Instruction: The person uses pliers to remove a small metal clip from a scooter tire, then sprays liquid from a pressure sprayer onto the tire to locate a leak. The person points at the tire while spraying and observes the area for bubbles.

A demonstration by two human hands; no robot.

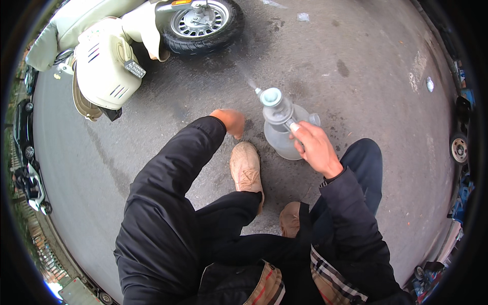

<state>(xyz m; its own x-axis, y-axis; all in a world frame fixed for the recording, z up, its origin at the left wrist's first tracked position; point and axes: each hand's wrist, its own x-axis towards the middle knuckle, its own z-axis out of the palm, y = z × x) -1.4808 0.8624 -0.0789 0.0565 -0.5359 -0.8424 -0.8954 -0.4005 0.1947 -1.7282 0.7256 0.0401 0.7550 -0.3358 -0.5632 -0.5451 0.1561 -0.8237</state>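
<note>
My right hand (317,147) is closed round the handle and trigger of a translucent pump spray bottle (282,133) with a pale blue-green cap. Its nozzle points ahead and left, and a thin jet of mist leaves it toward the wheel (202,25) of a cream-coloured scooter (109,66). My left hand (231,123) is above the ground just left of the bottle, over the toe of my tan shoe (246,165). Motion smears it, so its fingers do not show clearly.
The scooter is at the far left on grey asphalt (386,91), dark and damp-looking near the wheel. Parked vehicles, among them a black car (23,129), line the left rim. At the right rim are another wheel (459,148) and blue objects. A small scrap of litter (303,17) lies far ahead.
</note>
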